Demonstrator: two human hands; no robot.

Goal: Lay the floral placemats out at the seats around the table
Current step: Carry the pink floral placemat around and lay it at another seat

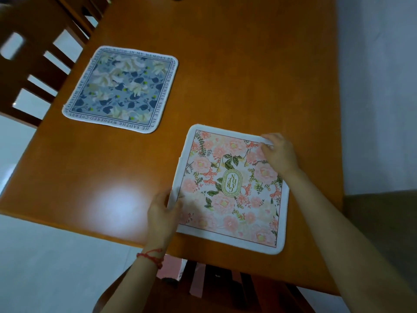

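I have the pink floral placemat (232, 188) lying flat on the counter (237, 64) at the near edge, in front of the chair (216, 283) at six o'clock. My left hand (162, 213) is closed in a pinch on the mat's edge at about eight o'clock, and my right hand (278, 153) rests on its corner at two o'clock, fingers curled on the white border. The blue floral placemat (119, 89) already sits at ten o'clock, well apart, by the chair (33, 64) on that side. To finish this seat well, I judge I should turn the pink mat slightly so its near border runs parallel to the counter's edge, centre it on the chair, then smooth it outward with both palms before letting go.
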